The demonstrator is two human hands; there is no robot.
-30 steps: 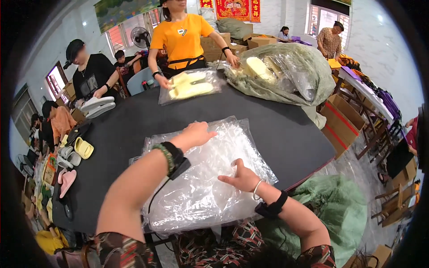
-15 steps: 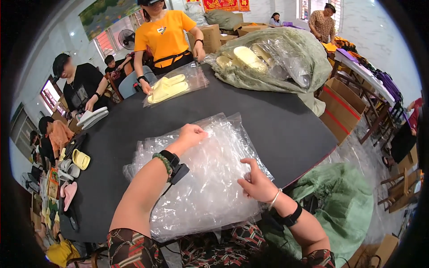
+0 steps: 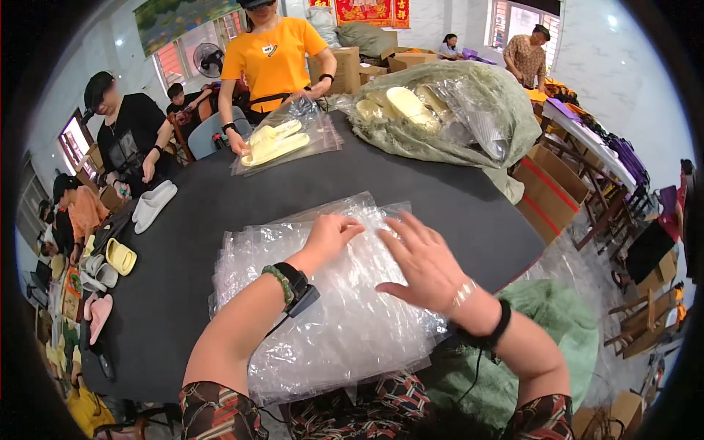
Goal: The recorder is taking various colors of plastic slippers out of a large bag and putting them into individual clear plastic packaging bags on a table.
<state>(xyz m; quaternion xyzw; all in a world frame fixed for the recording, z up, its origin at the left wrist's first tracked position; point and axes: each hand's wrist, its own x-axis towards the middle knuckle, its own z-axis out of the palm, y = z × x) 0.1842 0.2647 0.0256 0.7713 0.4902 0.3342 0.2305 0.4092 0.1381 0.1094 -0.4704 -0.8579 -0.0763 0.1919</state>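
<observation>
A loose stack of clear plastic bags [image 3: 330, 323] lies on the dark table in front of me, its sheets fanned unevenly at the edges. Over the upper part of the stack, my left hand [image 3: 331, 238] is closed in a pinch, thumb against fingers. Whether a bag's edge is caught in that pinch is too hard to see against the clear plastic. My right hand [image 3: 424, 258] is beside it, palm down over the stack's right side, fingers spread and holding nothing visible.
Across the dark table [image 3: 455, 202], a person in orange handles a bag of pale yellow slippers [image 3: 275, 144]. A big green sack [image 3: 513, 110] of bagged slippers sits at the far right. White slippers [image 3: 155, 206], yellow slippers [image 3: 121, 256] and pink slippers [image 3: 99, 315] line the left edge. Another green sack [image 3: 557, 330] is at right.
My right hand has moved up and left, and its fingers have spread. My left hand has shifted slightly right, still pinched. At left, the co-worker's white slippers now rest on the table.
</observation>
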